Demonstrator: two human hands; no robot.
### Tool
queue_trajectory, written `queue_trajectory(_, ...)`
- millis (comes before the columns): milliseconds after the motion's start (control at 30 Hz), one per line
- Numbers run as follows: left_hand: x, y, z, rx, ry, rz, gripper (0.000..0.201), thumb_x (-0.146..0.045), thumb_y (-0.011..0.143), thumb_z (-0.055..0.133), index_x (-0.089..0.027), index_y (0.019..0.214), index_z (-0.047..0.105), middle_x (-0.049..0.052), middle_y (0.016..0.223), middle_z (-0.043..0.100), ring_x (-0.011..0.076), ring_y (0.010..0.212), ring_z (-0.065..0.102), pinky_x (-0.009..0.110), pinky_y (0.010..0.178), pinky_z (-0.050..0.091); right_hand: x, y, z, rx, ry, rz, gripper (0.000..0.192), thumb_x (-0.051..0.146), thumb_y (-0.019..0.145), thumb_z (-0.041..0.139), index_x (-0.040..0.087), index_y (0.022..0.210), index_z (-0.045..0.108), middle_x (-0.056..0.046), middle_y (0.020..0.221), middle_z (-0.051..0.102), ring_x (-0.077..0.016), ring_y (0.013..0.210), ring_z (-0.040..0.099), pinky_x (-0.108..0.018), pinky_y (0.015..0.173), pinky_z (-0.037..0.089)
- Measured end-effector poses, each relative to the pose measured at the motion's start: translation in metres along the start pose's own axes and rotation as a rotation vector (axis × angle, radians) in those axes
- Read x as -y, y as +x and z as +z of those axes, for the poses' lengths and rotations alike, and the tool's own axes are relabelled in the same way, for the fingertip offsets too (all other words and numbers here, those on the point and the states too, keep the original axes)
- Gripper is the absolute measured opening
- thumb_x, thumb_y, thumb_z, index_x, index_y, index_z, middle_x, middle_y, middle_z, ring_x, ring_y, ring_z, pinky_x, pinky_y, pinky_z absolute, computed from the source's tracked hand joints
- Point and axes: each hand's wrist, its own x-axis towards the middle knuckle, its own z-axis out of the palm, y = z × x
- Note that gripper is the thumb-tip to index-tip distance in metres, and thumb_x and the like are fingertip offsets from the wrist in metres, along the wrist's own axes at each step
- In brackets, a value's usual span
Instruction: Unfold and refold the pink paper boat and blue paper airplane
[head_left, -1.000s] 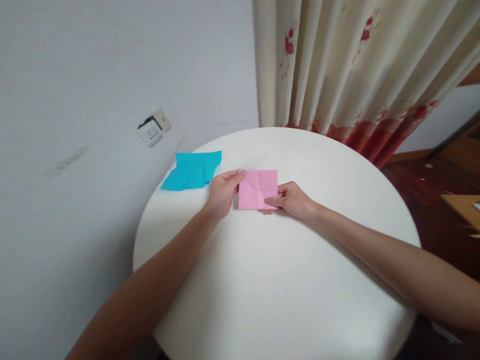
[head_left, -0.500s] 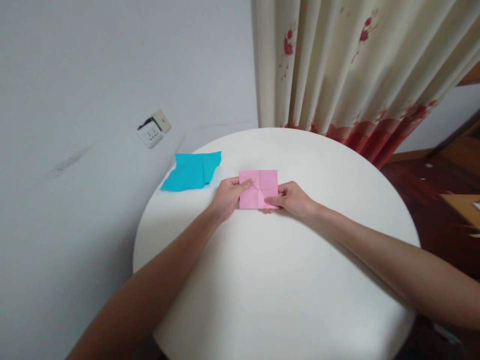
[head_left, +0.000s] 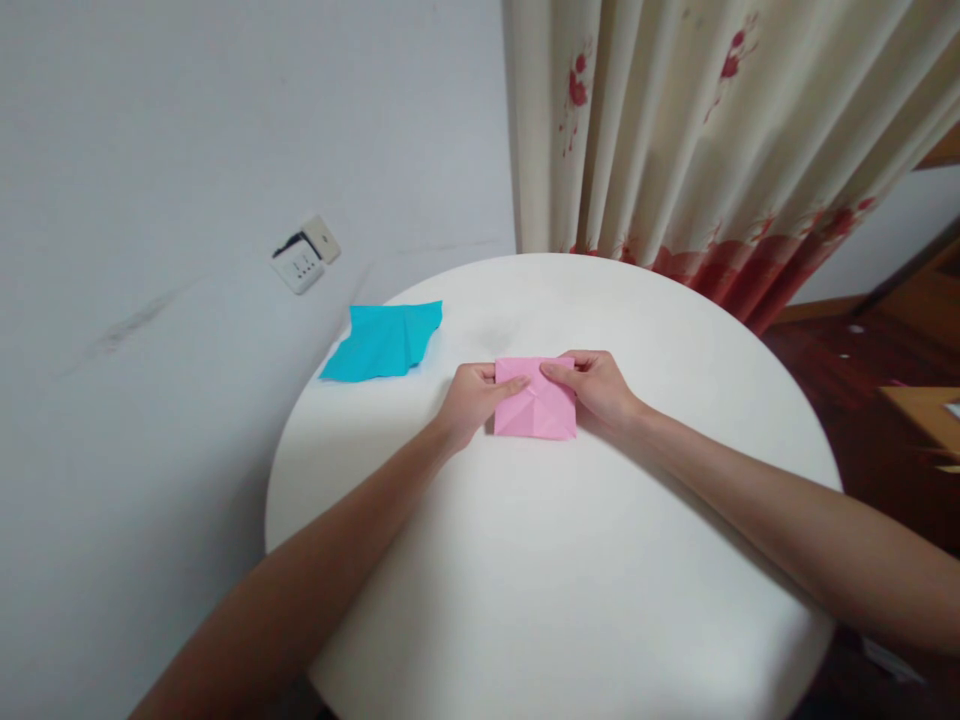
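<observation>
A folded pink paper with creases lies on the round white table, a little behind its middle. My left hand holds its left edge, with a finger laid over the top left part. My right hand holds the right edge, its fingers curled over the top right corner. Both hands pinch the paper from its two sides.
A crumpled blue paper lies at the table's back left edge. A grey wall with a socket plate is to the left. A cream curtain with red flowers hangs behind the table. Dark wood floor shows to the right.
The pink paper has come slightly nearer and to the right. My right hand moved from its lower right corner up to its top right; my left hand followed along the left edge.
</observation>
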Motion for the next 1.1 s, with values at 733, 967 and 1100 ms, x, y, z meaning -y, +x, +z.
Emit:
queue_trajectory(733,0.004,0.007,0.0,-0.17,-0.195,0.069,0.045,-0.046,0.067,0.087,-0.01,0.093,0.077,0.012,0.092,0.077,0.0227,0.08,0.07,0.037,0.076,0.055,0.0,-0.004,-0.003,0.133,-0.327,0.116,0.044,0.051,0.062,0.085,0.011,0.07,0.069,0.0,0.061,0.058,-0.0096,0.052,0.044,-0.026,0.05,0.031)
queue_trajectory(967,0.006,0.003,0.002,0.058,-0.155,-0.068,0.053,-0.043,0.062,0.091,-0.009,0.1,0.077,0.016,0.104,0.076,0.028,0.094,0.071,0.044,0.092,0.053,-0.002,0.002,-0.009,0.029,-0.299,0.055,0.041,0.05,0.063,0.083,0.012,0.075,0.072,-0.001,0.066,0.062,-0.011,0.056,0.046,-0.027,0.053,0.032)
queue_trajectory(1100,0.004,0.002,0.0,0.014,-0.029,-0.055,0.052,-0.04,0.059,0.092,-0.01,0.1,0.078,0.016,0.107,0.076,0.0298,0.097,0.071,0.044,0.091,0.053,-0.002,0.001,-0.009,0.07,-0.312,0.067,0.042,0.046,0.061,0.085,0.01,0.081,0.073,-0.002,0.07,0.064,-0.0111,0.059,0.048,-0.027,0.056,0.034)
